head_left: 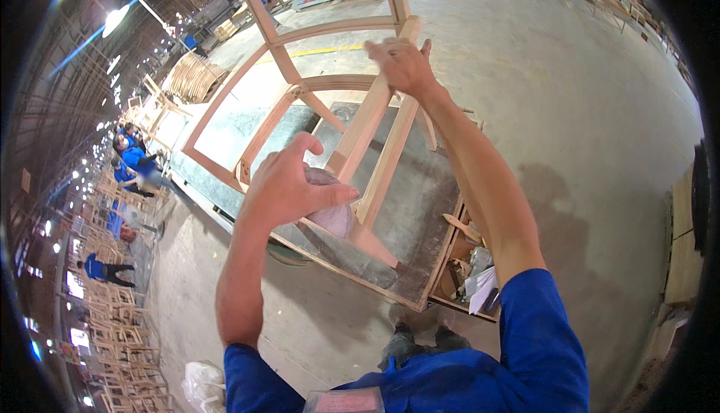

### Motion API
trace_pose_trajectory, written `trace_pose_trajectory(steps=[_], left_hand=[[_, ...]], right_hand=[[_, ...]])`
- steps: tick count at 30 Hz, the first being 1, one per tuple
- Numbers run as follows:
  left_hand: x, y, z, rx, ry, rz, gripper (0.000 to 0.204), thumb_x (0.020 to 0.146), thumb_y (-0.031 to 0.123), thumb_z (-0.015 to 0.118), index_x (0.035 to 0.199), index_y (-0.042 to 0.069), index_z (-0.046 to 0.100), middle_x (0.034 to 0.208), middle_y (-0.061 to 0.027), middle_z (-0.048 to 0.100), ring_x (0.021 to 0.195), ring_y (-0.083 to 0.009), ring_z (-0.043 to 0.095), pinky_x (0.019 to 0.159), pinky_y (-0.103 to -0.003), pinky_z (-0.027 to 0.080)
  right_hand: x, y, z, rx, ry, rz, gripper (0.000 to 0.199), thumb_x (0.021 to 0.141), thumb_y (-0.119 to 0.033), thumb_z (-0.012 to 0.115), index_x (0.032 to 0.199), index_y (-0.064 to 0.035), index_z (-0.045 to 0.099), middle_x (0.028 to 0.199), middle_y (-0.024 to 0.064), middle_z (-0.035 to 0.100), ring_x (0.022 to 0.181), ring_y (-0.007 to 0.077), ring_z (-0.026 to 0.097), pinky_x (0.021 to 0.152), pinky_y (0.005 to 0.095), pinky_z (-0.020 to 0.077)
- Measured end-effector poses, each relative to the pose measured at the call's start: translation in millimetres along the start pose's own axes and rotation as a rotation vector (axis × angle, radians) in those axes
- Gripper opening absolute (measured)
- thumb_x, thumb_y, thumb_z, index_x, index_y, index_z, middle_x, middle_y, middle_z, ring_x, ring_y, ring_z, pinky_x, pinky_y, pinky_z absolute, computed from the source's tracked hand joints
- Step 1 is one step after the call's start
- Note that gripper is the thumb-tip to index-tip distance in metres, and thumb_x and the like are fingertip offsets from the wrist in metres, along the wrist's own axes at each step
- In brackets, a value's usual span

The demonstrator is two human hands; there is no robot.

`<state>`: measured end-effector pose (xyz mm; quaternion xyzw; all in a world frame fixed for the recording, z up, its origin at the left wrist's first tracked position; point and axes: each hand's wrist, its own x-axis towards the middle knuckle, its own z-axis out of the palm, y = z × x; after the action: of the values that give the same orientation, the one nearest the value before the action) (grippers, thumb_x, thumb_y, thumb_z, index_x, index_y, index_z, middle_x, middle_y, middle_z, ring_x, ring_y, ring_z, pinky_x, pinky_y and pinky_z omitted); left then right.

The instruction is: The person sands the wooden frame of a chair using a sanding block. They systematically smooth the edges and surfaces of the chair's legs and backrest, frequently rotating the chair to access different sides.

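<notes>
Sleeve, chair, table edge (floor rightward)

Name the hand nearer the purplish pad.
Left: the left hand is at the purplish pad, thumb across it; the right hand is farther off, over the chair frame.

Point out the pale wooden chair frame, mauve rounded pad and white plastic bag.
Pale wooden chair frame [364,129], head view: broad bar's middle.
Mauve rounded pad [335,220], head view: lower part.
White plastic bag [204,385], head view: crumpled middle.
</notes>
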<state>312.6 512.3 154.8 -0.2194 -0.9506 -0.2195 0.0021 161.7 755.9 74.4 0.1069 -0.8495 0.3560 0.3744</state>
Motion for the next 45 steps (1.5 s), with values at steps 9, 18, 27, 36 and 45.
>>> trace_pose_trajectory(steps=[9, 18, 27, 36, 45], left_hand=[[70, -16, 23, -0.125, -0.262, -0.005, 0.09, 0.065, 0.057, 0.086, 0.12, -0.007, 0.054, 0.104, -0.0259, 0.068, 0.098, -0.0317, 0.069, 0.087, -0.04, 0.053], [128, 10, 24, -0.05, -0.346, -0.012, 0.086, 0.065, 0.043, 0.089, 0.127, -0.005, 0.055, 0.103, -0.0184, 0.07, 0.093, -0.0237, 0.069, 0.081, -0.037, 0.055], [60, -10, 12, 0.055, -0.433, 0.126, 0.082, 0.07, 0.036, 0.083, 0.128, -0.013, 0.051, 0.114, -0.0248, 0.066, 0.105, -0.0325, 0.066, 0.09, -0.037, 0.052], [81, 1, 21, 0.133, -0.479, 0.043, 0.063, 0.073, 0.037, 0.08, 0.113, -0.005, 0.057, 0.093, -0.0198, 0.068, 0.088, -0.0294, 0.067, 0.08, -0.042, 0.052], [144, 12, 36, 0.128, -0.282, 0.111, 0.058, 0.07, 0.044, 0.078, 0.1, -0.003, 0.063, 0.091, -0.0216, 0.069, 0.083, -0.0336, 0.069, 0.074, -0.044, 0.053]], right_hand=[[7, 42, 1, 0.262, -0.003, -0.056, 0.054, 0.098, -0.043, 0.044, 0.074, -0.0004, 0.067, 0.085, 0.0166, 0.068, 0.095, 0.0369, 0.055, 0.094, 0.0487, 0.0361], [-1, 30, 17, 0.342, 0.121, -0.143, 0.046, 0.099, -0.035, 0.039, 0.068, -0.0062, 0.057, 0.08, 0.01, 0.06, 0.094, 0.0292, 0.05, 0.099, 0.0422, 0.0289], [-6, 55, 26, 0.161, 0.241, -0.194, 0.036, 0.094, -0.035, 0.047, 0.081, -0.0076, 0.067, 0.084, 0.0098, 0.066, 0.096, 0.0329, 0.056, 0.101, 0.0513, 0.0301], [0, 48, 5, 0.228, 0.127, -0.196, 0.04, 0.097, -0.028, 0.039, 0.069, -0.0062, 0.057, 0.078, 0.0119, 0.061, 0.094, 0.0323, 0.052, 0.105, 0.0519, 0.026], [1, 43, 12, 0.213, 0.143, -0.262, 0.038, 0.095, -0.028, 0.037, 0.074, -0.0073, 0.06, 0.08, 0.0102, 0.063, 0.096, 0.0328, 0.054, 0.104, 0.0529, 0.0261]])
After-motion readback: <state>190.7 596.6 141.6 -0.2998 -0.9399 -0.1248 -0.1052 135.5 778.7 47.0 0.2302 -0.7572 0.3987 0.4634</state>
